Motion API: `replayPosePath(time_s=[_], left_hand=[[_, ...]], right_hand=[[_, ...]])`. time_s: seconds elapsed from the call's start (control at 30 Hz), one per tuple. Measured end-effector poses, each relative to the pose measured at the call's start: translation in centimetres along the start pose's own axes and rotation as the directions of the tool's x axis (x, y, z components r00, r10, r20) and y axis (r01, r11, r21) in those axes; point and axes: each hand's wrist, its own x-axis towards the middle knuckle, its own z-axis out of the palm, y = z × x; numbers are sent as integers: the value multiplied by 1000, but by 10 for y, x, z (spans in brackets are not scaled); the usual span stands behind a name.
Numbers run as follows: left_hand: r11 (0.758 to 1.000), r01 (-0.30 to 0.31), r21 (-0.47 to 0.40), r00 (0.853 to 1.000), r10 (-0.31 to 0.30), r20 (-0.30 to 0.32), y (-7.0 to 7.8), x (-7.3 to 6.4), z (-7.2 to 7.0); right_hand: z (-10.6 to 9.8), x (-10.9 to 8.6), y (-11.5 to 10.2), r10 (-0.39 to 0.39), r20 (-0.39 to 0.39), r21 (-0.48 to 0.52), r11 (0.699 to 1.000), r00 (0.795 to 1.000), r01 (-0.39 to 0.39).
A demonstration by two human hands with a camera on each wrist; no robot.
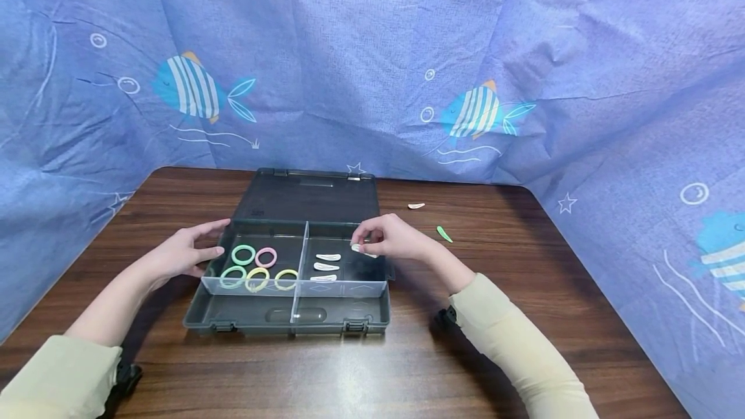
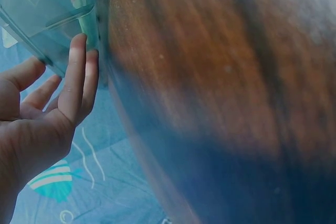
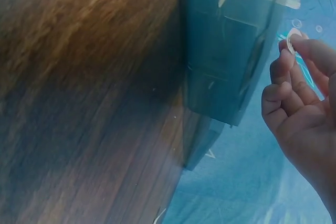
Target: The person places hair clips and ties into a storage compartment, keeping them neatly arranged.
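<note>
In the head view, a dark translucent divided box (image 1: 244, 323) lies with its lid folded back on the table. My left hand (image 1: 174, 254) is at the box's left side, fingers fairly straight and touching its edge; the left wrist view shows this hand (image 2: 58, 93) against the box wall. Over the right compartment, my right hand (image 1: 387, 236) pinches a white snap hair clip (image 1: 356, 247) between thumb and fingers. The right wrist view shows the pinched clip (image 3: 291, 41) at the fingertips. Three white hair clips (image 1: 326, 267) lie in that compartment.
Several green, pink and yellow hair ties (image 1: 266, 257) lie in the left compartment. Right of the lid (image 1: 314, 196), a white clip (image 1: 416, 206) and a green clip (image 1: 444, 234) lie on the wooden table (image 1: 495, 264). A blue fish-print cloth (image 1: 361, 50) hangs behind.
</note>
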Motion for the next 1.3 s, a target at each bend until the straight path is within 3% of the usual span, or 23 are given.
replayPosePath(time_s=[0.17, 0.4, 0.6, 0.77, 1.0, 1.3], left_hand=[[1000, 3, -5, 1000, -3, 2, 0, 0, 0], [1000, 2, 6, 1000, -2, -1, -1, -1, 0], [1000, 1, 14, 1000, -1, -1, -2, 1, 0], [999, 0, -34, 1000, 1, 3, -2, 1, 0], [999, 9, -43, 1000, -9, 2, -1, 1, 0], [999, 8, -49, 1000, -8, 1, -1, 1, -1]], right_hand=[[4, 5, 3, -32, 78, -9, 999, 996, 33], [10, 13, 6, -86, 183, -96, 990, 979, 105], [15, 18, 5, -53, 254, -154, 984, 966, 94], [21, 19, 5, -26, 319, -225, 969, 947, 103], [26, 19, 5, 41, 331, -362, 928, 943, 86], [27, 19, 2, 79, 330, -453, 888, 940, 84]])
